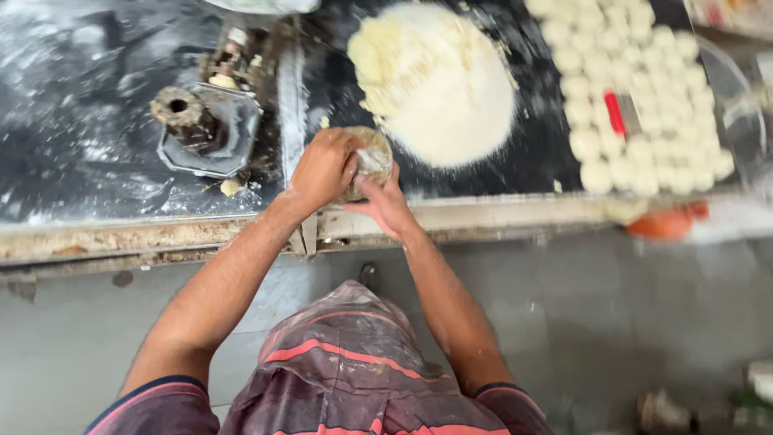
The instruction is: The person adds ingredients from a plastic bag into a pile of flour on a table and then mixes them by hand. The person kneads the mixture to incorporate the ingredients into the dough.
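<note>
At the counter's edge, left hand (324, 167) and right hand (385, 203) cup a floured dough disc (372, 158) — gentle, even pressure keeps it round.

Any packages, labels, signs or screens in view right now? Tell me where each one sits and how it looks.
No clear label, sign or screen shows.
Possible package: top right corner beyond the dough balls, pale with a red patch, cut off and blurred.
Orange-red wrapper or bag: right counter edge, crumpled; its kind is unclear.

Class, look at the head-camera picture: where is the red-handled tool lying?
The red-handled tool lies at upper right on the dark counter, among the rows of dough balls, right of the flour pile.
</note>
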